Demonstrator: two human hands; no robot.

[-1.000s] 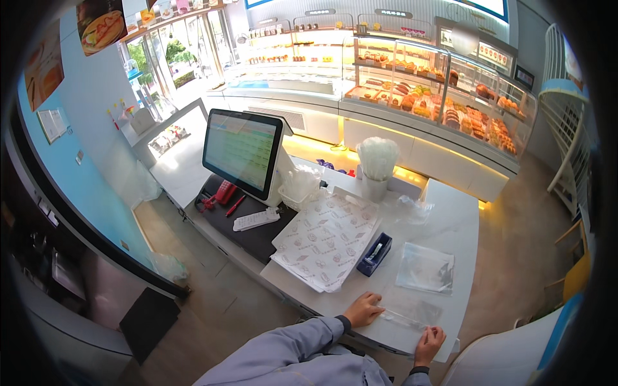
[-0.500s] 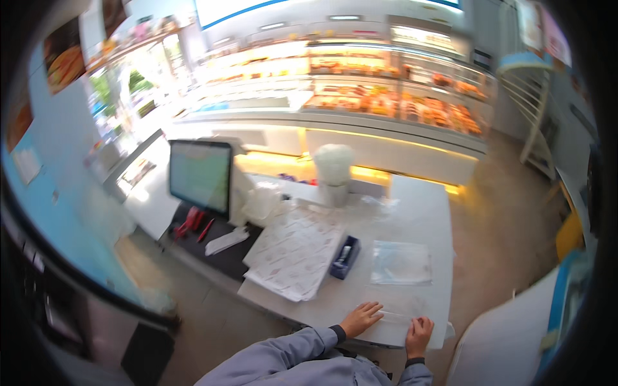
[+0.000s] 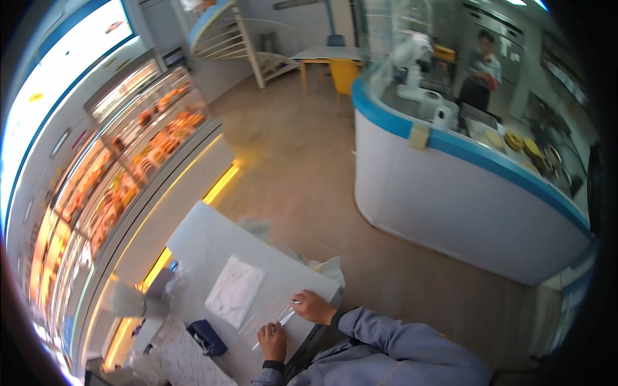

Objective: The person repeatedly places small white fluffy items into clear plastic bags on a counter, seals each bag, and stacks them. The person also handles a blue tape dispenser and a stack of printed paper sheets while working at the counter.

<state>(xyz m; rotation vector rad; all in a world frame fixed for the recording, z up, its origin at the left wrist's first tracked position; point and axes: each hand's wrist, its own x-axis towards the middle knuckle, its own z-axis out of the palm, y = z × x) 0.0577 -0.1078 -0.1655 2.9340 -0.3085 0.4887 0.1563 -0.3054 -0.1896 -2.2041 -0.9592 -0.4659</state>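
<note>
Two hands rest on the white counter, near its lower right corner. The left hand and the right hand are close together, and between them lies a thin clear plastic bag, long and narrow. Both hands touch this bag with curled fingers (how tightly they pinch it I cannot tell, it is too small). Just to the left of the hands, a flat clear packet lies on the counter, apart from them. A dark blue box stands near the lower edge, beside a patterned paper sheet. Behind the counter runs a lit display case with pastries. Across the floor is a curved counter with blue rim, and a person stands behind it.
</note>
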